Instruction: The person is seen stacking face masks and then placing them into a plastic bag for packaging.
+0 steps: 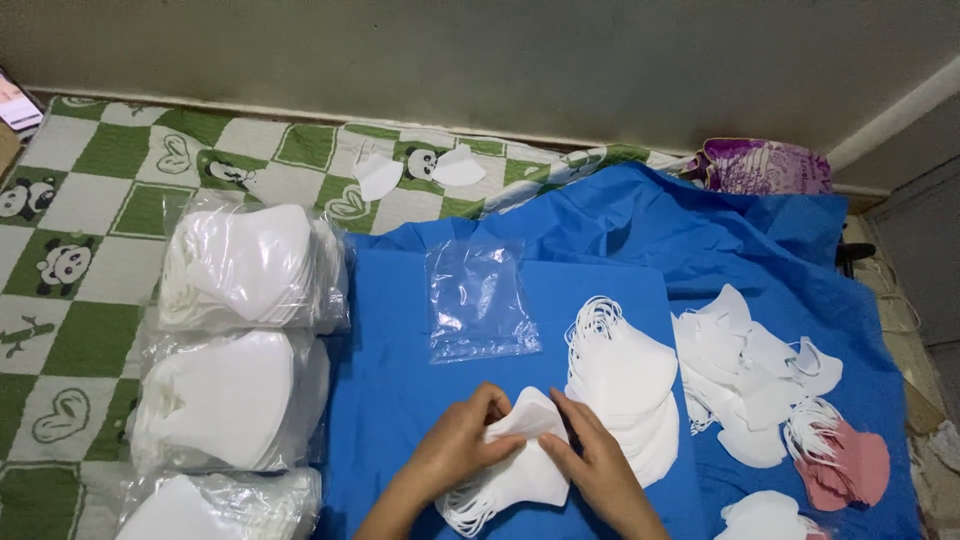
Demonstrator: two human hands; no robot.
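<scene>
Mask stack (520, 470) lengthwise toward wall.

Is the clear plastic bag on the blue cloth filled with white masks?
No, the clear plastic bag lies flat and empty on the blue cloth, above both hands.

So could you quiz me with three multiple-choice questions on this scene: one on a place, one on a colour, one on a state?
1. Where does the clear plastic bag lie?
A. on the blue cloth
B. on the panda mat
C. in a hand

2. What colour is the small mask stack at far right?
A. green
B. pink
C. black

3. What are the left hand and right hand doing?
A. resting apart
B. both gripping one white mask
C. holding scissors

Answers: 1 A, it lies flat on the blue; 2 B, pink beside the white ones; 3 B, fingers pinch it from both sides.
</scene>
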